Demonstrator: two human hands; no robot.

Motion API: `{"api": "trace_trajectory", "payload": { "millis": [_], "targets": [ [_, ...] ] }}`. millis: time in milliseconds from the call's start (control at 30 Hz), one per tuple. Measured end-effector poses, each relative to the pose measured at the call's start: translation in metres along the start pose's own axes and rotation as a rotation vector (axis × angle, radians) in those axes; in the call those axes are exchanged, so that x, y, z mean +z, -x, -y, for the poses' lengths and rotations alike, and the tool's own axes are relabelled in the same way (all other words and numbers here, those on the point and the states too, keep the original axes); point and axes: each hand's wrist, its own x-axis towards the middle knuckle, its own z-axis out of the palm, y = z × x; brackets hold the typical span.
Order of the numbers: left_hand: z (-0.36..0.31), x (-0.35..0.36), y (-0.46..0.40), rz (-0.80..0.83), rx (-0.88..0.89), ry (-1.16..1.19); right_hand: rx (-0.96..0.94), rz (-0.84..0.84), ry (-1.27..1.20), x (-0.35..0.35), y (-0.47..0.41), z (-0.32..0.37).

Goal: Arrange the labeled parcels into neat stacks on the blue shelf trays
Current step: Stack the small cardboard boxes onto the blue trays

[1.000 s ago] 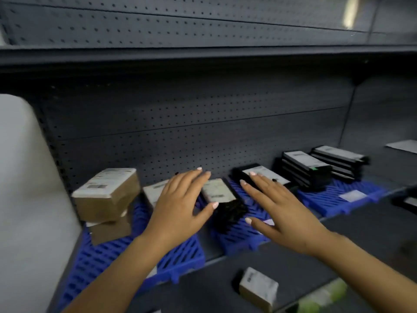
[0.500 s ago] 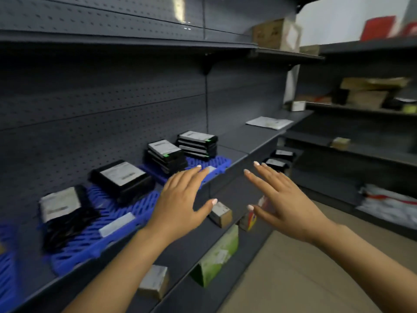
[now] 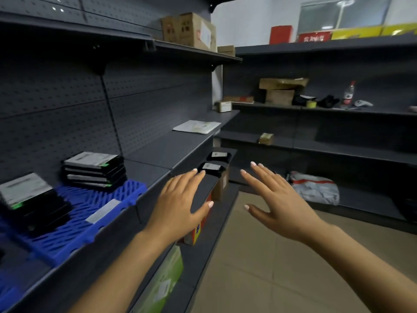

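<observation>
Dark grey pegboard shelving (image 3: 158, 105) along two walls over a tan tiled floor (image 3: 270, 267), with two stacks of black labeled parcels (image 3: 94, 170) on the blue shelf tray (image 3: 94, 213) at left, and left hand (image 3: 178, 211) and right hand (image 3: 282, 206) outstretched, fingers spread, holding nothing.

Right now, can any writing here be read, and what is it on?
Red sign on the top far shelf: white characters, too blurred to read.
Cardboard boxes up top: dark print, unreadable.
Parcel labels on the blue tray: blurred.
Red box below the left hand: one blue character, unclear.
</observation>
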Motion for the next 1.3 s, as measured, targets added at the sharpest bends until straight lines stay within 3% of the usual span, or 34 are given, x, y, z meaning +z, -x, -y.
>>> {"api": "trace_trajectory", "payload": {
  "millis": [633,1033,1300],
  "targets": [
    [0.017,0.165,-0.307,0.006,0.125,0.039,0.12,-0.004,0.079,0.056,-0.174,-0.266],
    [-0.017,0.286,-0.503,-0.032,0.035,0.029,0.035,0.002,0.096,0.082,-0.287,-0.49],
    [0.001,0.348,-0.596,-0.022,-0.011,0.013,-0.002,0.003,0.042,0.124,-0.37,-0.586]
  ]
}}
